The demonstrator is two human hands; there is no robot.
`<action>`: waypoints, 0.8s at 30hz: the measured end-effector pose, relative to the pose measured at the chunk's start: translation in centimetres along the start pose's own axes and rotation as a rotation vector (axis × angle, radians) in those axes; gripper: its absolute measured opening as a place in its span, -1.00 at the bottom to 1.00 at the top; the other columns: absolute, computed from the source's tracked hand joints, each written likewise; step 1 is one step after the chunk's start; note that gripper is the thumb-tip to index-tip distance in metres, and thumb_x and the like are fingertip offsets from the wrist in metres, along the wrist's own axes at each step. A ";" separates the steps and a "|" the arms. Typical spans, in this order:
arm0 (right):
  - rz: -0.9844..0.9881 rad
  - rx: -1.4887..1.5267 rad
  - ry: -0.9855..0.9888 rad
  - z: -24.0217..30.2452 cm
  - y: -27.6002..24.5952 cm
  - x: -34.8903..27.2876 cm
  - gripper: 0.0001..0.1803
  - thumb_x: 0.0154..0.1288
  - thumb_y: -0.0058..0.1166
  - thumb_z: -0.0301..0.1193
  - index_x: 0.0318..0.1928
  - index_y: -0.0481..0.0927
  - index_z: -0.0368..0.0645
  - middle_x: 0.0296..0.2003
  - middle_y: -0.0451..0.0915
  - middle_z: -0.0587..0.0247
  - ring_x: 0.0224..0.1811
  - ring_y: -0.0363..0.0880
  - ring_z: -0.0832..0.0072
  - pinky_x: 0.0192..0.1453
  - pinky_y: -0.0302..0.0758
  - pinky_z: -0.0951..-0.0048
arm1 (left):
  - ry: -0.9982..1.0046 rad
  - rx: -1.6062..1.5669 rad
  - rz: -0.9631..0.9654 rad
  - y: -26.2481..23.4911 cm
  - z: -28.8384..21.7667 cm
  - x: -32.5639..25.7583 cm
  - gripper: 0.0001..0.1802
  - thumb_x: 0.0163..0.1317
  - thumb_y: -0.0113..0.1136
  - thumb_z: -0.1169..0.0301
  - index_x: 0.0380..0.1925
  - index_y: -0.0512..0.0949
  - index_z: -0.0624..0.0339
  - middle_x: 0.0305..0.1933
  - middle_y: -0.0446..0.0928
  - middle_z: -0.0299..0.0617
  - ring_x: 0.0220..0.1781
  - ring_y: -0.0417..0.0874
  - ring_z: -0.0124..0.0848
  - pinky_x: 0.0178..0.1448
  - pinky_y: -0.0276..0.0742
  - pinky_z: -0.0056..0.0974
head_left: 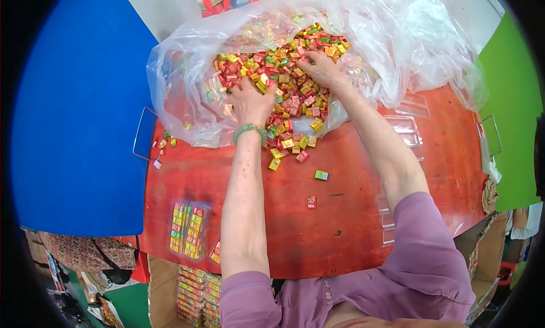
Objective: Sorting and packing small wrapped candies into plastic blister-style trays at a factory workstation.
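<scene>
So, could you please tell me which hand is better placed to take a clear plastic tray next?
Probably the right hand: it is among the small coloured packs, nearer the clear plastic trays, whereas the left hand would likely have to cross the right forearm.

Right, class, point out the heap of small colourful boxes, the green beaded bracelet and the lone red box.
Heap of small colourful boxes (294, 91): head view, its middle.
Green beaded bracelet (250, 127): head view, middle beads.
Lone red box (311, 202): head view, upper face.
</scene>
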State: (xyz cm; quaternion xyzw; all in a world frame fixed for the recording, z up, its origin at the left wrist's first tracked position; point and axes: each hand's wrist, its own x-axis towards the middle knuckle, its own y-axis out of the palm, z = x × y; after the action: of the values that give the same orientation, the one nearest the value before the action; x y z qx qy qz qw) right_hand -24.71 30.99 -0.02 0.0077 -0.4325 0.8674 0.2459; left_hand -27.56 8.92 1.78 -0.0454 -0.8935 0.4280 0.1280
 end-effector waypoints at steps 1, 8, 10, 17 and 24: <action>-0.069 -0.025 -0.099 1.1 0.9 0.0 -0.23 0.34 0.23 0.13 0.34 0.57 -0.19 0.19 0.63 -0.18 0.29 0.60 0.01 0.36 0.50 0.17 | -0.004 0.004 -0.003 0.3 0.8 0.5 -0.03 0.10 0.48 -0.08 0.39 0.38 0.28 0.34 0.46 0.26 0.44 0.41 0.12 0.56 0.23 0.18; 0.076 -0.005 0.016 4.3 2.9 -1.5 -0.08 0.15 0.21 0.40 0.26 0.64 -0.07 0.38 0.43 -0.24 0.45 0.43 0.00 0.52 0.33 0.02 | 0.196 0.041 0.194 0.0 1.9 1.9 -0.02 0.00 0.50 -0.11 0.40 0.44 0.10 0.36 0.51 0.17 0.36 0.56 0.06 0.45 0.45 -0.01; 0.130 0.054 -0.011 3.8 2.3 -2.7 -0.07 0.18 0.20 0.39 0.16 0.66 -0.24 0.26 0.52 -0.35 0.33 0.53 -0.06 0.33 0.51 0.05 | 0.277 -0.029 0.277 -0.1 1.0 0.9 -0.16 0.01 0.50 -0.05 0.26 0.51 0.10 0.25 0.60 0.13 0.31 0.62 0.03 0.37 0.51 0.00; 0.103 0.245 -0.093 5.4 2.0 -7.8 -0.32 0.30 0.26 0.15 -0.14 0.69 -0.36 -0.16 0.70 -0.25 -0.09 0.71 -0.02 -0.01 0.60 0.05 | 0.329 -0.137 0.309 0.4 1.9 -2.5 -0.41 0.08 0.42 0.26 0.15 0.54 0.12 0.09 0.69 0.12 0.18 0.69 0.08 0.25 0.58 0.01; -0.081 0.098 -0.337 5.2 -1.8 -12.5 -0.58 0.45 0.20 -0.18 0.09 0.66 -0.27 -0.13 0.71 -0.14 -0.07 0.70 0.02 0.03 0.60 0.14 | 0.556 -0.066 0.117 -0.8 -0.1 -7.0 -0.22 -0.04 0.30 0.57 0.32 0.46 0.14 0.16 0.58 0.15 0.19 0.56 0.16 0.31 0.50 0.05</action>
State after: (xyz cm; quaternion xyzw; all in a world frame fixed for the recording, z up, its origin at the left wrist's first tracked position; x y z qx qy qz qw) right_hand -13.97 22.71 1.73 0.1825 -0.4240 0.8633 0.2040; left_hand -20.74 7.20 1.12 -0.2164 -0.8335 0.3764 0.3416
